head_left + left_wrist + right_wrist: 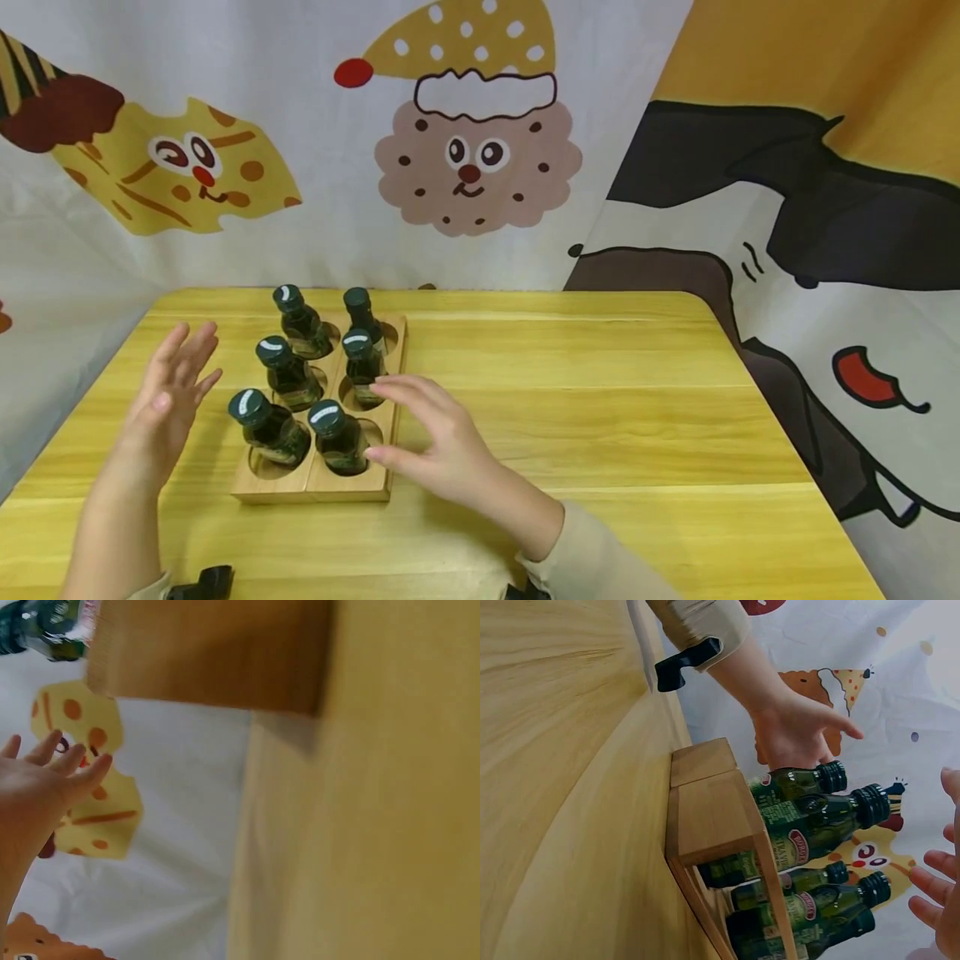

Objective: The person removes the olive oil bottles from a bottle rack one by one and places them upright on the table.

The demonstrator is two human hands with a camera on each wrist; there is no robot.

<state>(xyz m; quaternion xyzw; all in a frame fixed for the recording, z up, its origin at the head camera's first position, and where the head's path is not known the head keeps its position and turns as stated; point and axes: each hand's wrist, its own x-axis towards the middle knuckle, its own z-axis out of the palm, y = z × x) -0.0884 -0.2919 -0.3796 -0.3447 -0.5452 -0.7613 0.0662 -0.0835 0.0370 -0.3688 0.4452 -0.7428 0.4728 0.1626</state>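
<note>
Several dark green glass bottles with dark caps stand in round holes of a wooden rack [311, 496], in two rows running away from me. My right hand [442, 442] is at the rack's right side with fingers spread and slightly bent. Its thumb tip overlaps the edge of the front right bottle [343, 442], and its fingertips overlap the middle right bottle [363, 367]. To the left of the rack my left hand [161, 417] is raised, fingers extended, apart from the bottles. In the right wrist view a nearer bottle [787, 844] shows a green label with a red oval.
The rack stands on the left part of a yellow wood-grain table [600, 417]. Behind the table hangs a white cloth [315, 50] printed with cartoon figures. Each wrist has a black strap [202, 583] at the sleeve.
</note>
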